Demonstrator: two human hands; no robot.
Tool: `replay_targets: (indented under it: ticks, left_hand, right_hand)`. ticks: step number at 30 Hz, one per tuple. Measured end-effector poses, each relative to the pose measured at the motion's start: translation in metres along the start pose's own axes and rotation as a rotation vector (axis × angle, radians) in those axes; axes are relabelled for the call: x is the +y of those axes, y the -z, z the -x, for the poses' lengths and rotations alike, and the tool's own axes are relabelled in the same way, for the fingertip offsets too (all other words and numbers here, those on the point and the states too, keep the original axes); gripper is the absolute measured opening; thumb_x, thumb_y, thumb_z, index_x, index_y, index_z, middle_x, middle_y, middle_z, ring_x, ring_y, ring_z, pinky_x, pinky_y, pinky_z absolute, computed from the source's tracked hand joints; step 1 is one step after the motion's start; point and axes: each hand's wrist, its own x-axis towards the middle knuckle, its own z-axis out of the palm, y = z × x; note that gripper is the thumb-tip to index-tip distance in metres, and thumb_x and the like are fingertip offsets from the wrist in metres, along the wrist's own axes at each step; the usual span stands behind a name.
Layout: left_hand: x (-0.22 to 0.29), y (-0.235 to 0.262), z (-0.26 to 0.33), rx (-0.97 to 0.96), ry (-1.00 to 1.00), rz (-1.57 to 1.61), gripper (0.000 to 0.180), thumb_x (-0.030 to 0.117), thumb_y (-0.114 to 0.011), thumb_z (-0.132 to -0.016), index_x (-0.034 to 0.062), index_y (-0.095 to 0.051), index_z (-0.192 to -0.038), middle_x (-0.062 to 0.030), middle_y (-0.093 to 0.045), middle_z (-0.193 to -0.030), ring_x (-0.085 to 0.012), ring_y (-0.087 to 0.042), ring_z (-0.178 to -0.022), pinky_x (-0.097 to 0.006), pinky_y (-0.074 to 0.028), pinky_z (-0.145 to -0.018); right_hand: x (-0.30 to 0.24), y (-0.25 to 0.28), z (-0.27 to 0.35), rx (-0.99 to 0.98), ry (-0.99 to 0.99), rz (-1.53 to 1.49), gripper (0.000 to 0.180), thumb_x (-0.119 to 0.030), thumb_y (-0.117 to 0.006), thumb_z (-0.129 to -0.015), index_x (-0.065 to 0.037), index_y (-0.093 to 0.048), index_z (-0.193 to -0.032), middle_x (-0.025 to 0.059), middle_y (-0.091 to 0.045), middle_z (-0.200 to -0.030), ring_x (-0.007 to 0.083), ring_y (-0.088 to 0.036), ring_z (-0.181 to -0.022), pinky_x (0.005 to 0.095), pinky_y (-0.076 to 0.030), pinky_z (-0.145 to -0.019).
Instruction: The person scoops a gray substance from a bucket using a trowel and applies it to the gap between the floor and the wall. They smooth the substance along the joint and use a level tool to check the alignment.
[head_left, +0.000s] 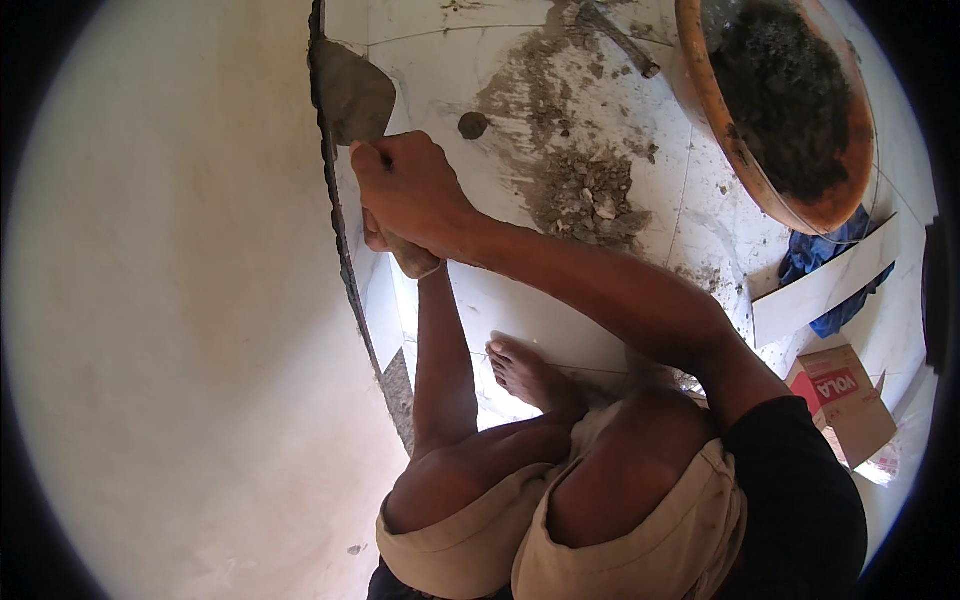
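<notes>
Your right hand (410, 195) is clamped on the trowel (350, 95) at the wall (170, 300), left hand (385, 240) hidden beneath, its grip unclear; mortar could slide off the tilted blade onto the floor (560, 120).

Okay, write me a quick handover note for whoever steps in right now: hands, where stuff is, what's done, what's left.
Right hand grips the trowel, blade loaded with mortar against the gap at the wall base. Left hand sits under the right, mostly hidden.
Mortar pan at upper right; loose mortar pile on the floor tiles.
Done: cannot tell how far the gap is filled.
Left: mortar on the blade, spills on the tiles.
</notes>
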Motion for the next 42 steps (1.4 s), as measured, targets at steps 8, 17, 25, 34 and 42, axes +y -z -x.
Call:
replay_targets:
  ticks: [8, 17, 25, 34, 42]
  left_hand:
    - [0.003, 0.013, 0.008, 0.001, 0.027, 0.066, 0.041, 0.035, -0.063, -0.101, -0.0023, -0.073, -0.085, -0.0058, -0.071, -0.073, -0.0124, -0.060, -0.056, -0.030, -0.048, -0.054]
    - [0.006, -0.003, 0.031, 0.151, 0.047, -0.154, 0.040, 0.033, -0.063, -0.101, -0.0024, -0.074, -0.087, -0.0059, -0.071, -0.075, -0.0122, -0.060, -0.056, -0.030, -0.048, -0.053]
    - [0.016, -0.041, 0.007, 0.255, -0.081, -0.549, 0.038, 0.032, -0.064, -0.101, -0.0025, -0.074, -0.089, -0.0059, -0.072, -0.076, -0.0120, -0.060, -0.056, -0.030, -0.048, -0.053]
    - [0.036, -0.050, 0.013, 0.205, -0.120, -0.577, 0.035, 0.030, -0.065, -0.101, -0.0034, -0.075, -0.094, -0.0061, -0.072, -0.076, -0.0120, -0.059, -0.055, -0.028, -0.048, -0.051]
    - [0.035, -0.049, 0.013, 0.196, -0.149, -0.544, 0.034, 0.029, -0.065, -0.101, -0.0040, -0.075, -0.099, -0.0070, -0.072, -0.076, -0.0122, -0.060, -0.054, -0.028, -0.048, -0.051]
  right_hand:
    - [0.015, -0.012, 0.004, 0.108, 0.073, 0.137, 0.047, -0.027, -0.049, -0.102, 0.003, -0.056, -0.067, 0.0101, -0.056, -0.054, 0.0162, -0.055, -0.041, 0.0348, -0.047, -0.040]
    - [0.002, 0.014, 0.052, -0.061, -0.085, 0.160, 0.042, -0.029, -0.050, -0.102, 0.002, -0.059, -0.075, 0.0065, -0.055, -0.059, 0.0141, -0.055, -0.044, 0.0310, -0.047, -0.040]
    - [-0.004, 0.055, 0.049, -0.207, -0.107, 0.007, 0.037, -0.035, -0.055, -0.102, 0.000, -0.062, -0.091, 0.0038, -0.057, -0.067, 0.0113, -0.054, -0.048, 0.0282, -0.047, -0.044]
    - [0.010, 0.065, -0.010, -0.384, -0.224, -0.490, 0.050, -0.048, -0.042, -0.106, -0.002, -0.058, -0.113, 0.0013, -0.049, -0.067, 0.0116, -0.046, -0.048, 0.0290, -0.043, -0.047]
    - [0.027, 0.066, -0.040, -0.574, -0.234, -0.562, 0.054, -0.052, -0.037, -0.106, -0.002, -0.059, -0.104, 0.0012, -0.045, -0.061, 0.0122, -0.043, -0.044, 0.0293, -0.041, -0.043]
